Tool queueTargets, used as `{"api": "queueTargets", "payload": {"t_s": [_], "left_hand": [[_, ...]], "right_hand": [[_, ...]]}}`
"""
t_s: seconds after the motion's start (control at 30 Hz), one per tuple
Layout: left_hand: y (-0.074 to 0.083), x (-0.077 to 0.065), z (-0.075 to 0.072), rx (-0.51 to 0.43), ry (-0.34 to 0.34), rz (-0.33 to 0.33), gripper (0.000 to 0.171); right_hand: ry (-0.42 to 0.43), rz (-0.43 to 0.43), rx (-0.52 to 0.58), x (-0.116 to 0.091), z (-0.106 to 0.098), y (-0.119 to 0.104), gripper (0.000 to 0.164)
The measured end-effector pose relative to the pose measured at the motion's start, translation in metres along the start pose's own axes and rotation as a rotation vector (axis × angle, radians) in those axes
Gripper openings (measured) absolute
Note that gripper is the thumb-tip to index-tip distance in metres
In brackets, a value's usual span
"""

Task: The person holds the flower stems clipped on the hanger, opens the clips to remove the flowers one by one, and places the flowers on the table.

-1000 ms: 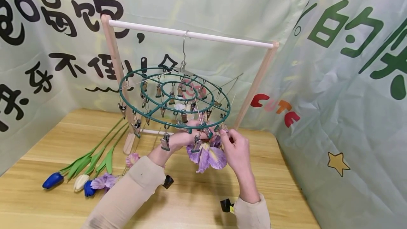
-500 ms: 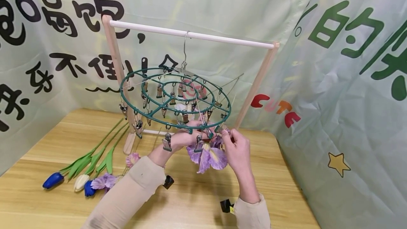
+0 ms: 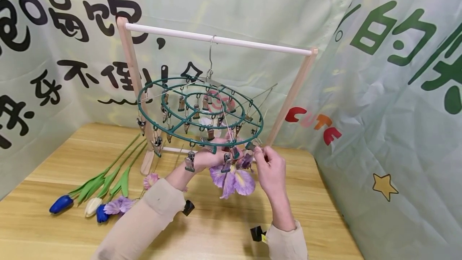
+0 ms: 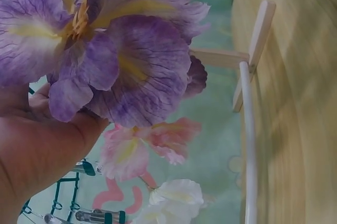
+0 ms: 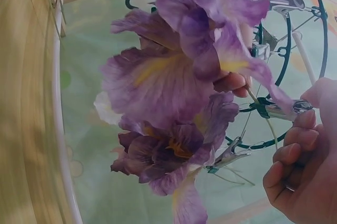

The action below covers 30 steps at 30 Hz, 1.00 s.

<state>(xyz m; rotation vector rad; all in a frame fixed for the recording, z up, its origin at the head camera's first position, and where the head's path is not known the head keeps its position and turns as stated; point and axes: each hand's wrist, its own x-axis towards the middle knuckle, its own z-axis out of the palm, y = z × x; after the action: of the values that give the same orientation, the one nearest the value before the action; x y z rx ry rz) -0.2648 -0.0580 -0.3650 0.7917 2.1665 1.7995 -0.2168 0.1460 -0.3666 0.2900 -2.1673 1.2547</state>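
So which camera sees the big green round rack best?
The head view: it shows the whole green rack, hanging from the white bar. The left wrist view catches only a bit in the bottom left corner. The right wrist view shows just pieces of its curves toward the right side.

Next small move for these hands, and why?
Probably the left hand should ease its flower stem-first into the clip: the right hand pinches that clip, and a stem passes close by it. Whether the clip already grips it is unclear.
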Motion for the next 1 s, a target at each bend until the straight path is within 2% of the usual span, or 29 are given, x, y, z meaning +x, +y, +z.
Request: {"api": "queueTargets", "payload": {"t_s": [0.07, 0.2, 0.27, 0.33, 0.4, 0.57, 0.67, 0.73, 0.83, 0.93, 1.0], "left_hand": [[0.003, -0.002, 0.0, 0.025, 0.004, -0.032, 0.027], [0.007, -0.008, 0.001, 0.046, -0.003, -0.095, 0.017], [0.009, -0.012, 0.001, 0.051, -0.016, -0.138, 0.031], [0.009, -0.016, 0.0, 0.05, -0.024, -0.183, 0.035], [0.009, -0.019, -0.001, 0.038, -0.029, -0.199, 0.035], [0.007, -0.027, -0.004, 0.095, -0.009, -0.119, 0.014], [0.005, -0.03, -0.005, 0.168, -0.016, -0.071, 0.014], [0.003, -0.032, -0.006, 0.179, -0.032, -0.05, 0.017], [-0.001, -0.036, -0.006, 0.124, -0.081, -0.019, 0.017], [-0.005, -0.04, -0.006, 0.042, -0.119, -0.006, 0.011], [-0.007, -0.043, -0.005, 0.024, -0.131, -0.011, 0.009]], "right_hand": [[0.0, 0.001, 0.003, 0.0, 0.0, 0.0, 0.043], [0.001, -0.003, 0.002, 0.0, 0.0, -0.001, 0.044], [0.0, -0.003, 0.002, 0.0, 0.0, -0.001, 0.043], [-0.002, -0.002, 0.004, 0.001, 0.0, -0.001, 0.043], [-0.003, -0.001, 0.007, 0.001, 0.0, -0.002, 0.043], [-0.001, -0.005, 0.015, 0.001, 0.0, -0.001, 0.044], [0.001, -0.008, 0.013, 0.001, 0.0, 0.0, 0.044], [0.003, -0.007, 0.01, 0.001, -0.001, 0.0, 0.044], [0.002, 0.0, 0.008, 0.001, -0.001, 0.0, 0.044], [-0.002, 0.009, 0.008, 0.001, -0.002, 0.0, 0.044], [-0.006, 0.016, 0.006, 0.001, -0.003, 0.001, 0.045]]}}
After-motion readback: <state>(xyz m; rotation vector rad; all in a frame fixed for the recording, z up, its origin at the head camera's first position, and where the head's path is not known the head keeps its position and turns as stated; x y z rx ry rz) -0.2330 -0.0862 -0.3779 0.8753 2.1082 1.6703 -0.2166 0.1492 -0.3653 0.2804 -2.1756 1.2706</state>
